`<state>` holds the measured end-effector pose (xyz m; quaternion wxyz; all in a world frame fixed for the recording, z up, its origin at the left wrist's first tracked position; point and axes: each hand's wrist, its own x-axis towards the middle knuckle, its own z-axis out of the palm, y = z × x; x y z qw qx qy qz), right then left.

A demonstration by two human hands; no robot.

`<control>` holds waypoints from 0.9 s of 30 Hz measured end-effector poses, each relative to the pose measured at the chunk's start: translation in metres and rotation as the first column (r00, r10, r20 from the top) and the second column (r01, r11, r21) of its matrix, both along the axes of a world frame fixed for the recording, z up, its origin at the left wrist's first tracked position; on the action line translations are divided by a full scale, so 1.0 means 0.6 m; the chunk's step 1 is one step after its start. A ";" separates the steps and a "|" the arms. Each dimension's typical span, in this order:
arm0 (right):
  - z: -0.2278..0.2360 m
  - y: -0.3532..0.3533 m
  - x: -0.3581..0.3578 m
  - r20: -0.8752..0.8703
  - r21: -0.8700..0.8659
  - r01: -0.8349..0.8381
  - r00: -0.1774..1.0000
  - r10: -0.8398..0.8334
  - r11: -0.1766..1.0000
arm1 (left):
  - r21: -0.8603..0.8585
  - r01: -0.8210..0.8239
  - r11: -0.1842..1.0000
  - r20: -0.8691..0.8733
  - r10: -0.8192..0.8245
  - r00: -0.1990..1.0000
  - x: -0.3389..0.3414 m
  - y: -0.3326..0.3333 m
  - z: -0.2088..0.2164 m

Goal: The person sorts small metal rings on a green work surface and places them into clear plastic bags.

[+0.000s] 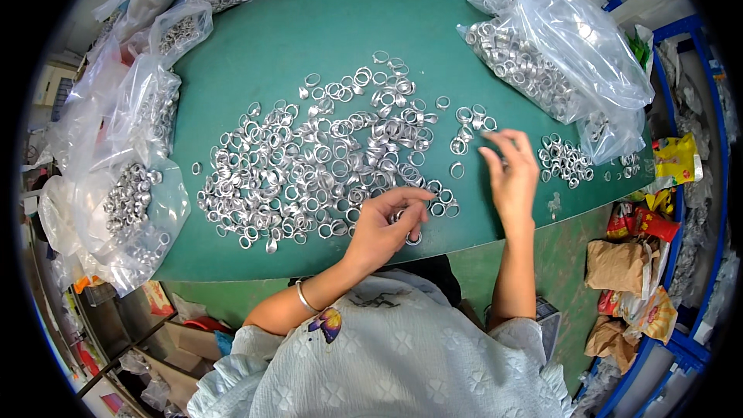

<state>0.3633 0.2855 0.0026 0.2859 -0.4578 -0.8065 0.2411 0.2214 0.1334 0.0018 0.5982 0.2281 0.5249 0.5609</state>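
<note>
Silvery metal rings (267,186) seemed mostly unsorted, one small ring pile (569,162) set apart; left hand (387,223) curled, contents unclear; right hand (512,178), fingers parted.

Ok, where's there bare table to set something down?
Mainly the green table beyond the ring pile, between the left bags and the right bags. A smaller patch lies near-left, between the pile and the lower-left bag. Crowded: the middle, beside the left hand.

Silver round metal rings (319,178): lay loose, overlapping, broadly spread.
Small ring cluster (463,137): sat rightward.
Dense ring pile (569,161): lay farther right.
</note>
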 end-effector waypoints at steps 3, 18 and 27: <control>-0.032 0.010 -0.017 0.103 0.064 -0.012 0.995 0.005 0.998 | 0.013 0.011 1.000 -0.030 -0.010 0.999 0.002 0.003 0.005; -0.014 -0.077 0.010 -0.744 -0.650 -0.700 0.509 -0.432 0.294 | 0.173 -0.032 0.984 -0.141 0.057 0.988 0.008 0.024 0.005; -0.014 0.008 0.022 -0.759 -0.651 -0.558 0.477 -0.443 0.515 | 0.073 -0.006 0.997 -0.151 0.017 0.988 -0.005 0.010 0.007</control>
